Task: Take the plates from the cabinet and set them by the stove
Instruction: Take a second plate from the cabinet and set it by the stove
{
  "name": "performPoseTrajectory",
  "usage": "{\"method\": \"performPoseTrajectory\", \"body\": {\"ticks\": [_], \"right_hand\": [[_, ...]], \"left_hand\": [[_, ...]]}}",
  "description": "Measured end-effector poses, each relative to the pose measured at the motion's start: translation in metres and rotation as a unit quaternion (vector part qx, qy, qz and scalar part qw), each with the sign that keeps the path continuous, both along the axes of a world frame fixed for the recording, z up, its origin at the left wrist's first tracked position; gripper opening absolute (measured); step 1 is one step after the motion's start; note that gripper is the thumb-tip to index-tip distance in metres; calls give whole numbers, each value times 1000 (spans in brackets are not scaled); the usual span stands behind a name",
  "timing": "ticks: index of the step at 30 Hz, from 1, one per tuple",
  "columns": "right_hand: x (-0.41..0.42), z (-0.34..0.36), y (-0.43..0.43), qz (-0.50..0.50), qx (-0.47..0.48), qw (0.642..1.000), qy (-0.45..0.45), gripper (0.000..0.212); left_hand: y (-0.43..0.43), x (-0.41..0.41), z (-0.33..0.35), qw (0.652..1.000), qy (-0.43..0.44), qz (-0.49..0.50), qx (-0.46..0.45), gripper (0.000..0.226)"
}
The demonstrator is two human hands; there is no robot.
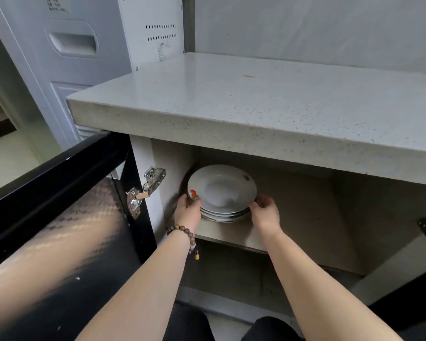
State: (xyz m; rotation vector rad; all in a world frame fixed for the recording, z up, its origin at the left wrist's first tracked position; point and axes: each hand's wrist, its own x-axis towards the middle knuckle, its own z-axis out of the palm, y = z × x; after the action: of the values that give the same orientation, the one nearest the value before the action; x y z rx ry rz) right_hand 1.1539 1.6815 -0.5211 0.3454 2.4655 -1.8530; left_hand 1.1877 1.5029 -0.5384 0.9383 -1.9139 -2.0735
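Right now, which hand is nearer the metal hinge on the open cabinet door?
Left. The left hand grips the plate stack at its left edge, just right of the hinge; the right hand holds the opposite edge, plates between it and the hinge.

No text legible anywhere. White appliance [89, 57], well up and left of the fingers [185, 200] of the left hand [188, 210]: a block of dark printed lines [56, 4] at its top edge, too blurred to read. A second patch, a narrow column of small print [160, 52], sits on its side panel below the vent slots and is also unreadable; the script cannot be told. Plates [221, 190]: red-orange motif on the top rim, touching those fingers; small brown motif on the far rim. Pictures, not lettering.
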Motion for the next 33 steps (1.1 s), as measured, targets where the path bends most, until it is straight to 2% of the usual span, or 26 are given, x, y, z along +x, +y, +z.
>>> {"method": "performPoseTrajectory", "body": {"ticks": [2, 4, 8, 15, 22, 24, 28, 33], "right_hand": [[-12, -1, -1, 32, 38, 999, -15, 40], [-23, -2, -1, 53, 60, 996, -36, 36], [-35, -8, -1, 62, 37, 996, -57, 37], [-33, -18, -4, 26, -90, 994, -48, 43], [-24, -7, 0, 11, -237, 971, -25, 49], [-16, 2, 4, 8, -264, 965, -3, 44], [8, 14, 12, -12, -303, 953, 23, 49], [53, 14, 23, -35, -341, 939, -26, 44]], "left_hand": [[-1, -11, 0, 1000, -13, -18, -13, 53], [-3, -20, 2, 998, -22, -36, -49, 40], [-11, -36, -3, 996, -11, -51, -69, 35], [-13, -45, -20, 998, 34, -33, -30, 54], [-8, -30, -3, 994, 105, -12, 20, 58], [-3, -21, 10, 992, 122, -12, 24, 59], [14, 10, 27, 986, 161, -3, 34, 59], [31, 59, 31, 981, 165, 1, 102, 53]]}}
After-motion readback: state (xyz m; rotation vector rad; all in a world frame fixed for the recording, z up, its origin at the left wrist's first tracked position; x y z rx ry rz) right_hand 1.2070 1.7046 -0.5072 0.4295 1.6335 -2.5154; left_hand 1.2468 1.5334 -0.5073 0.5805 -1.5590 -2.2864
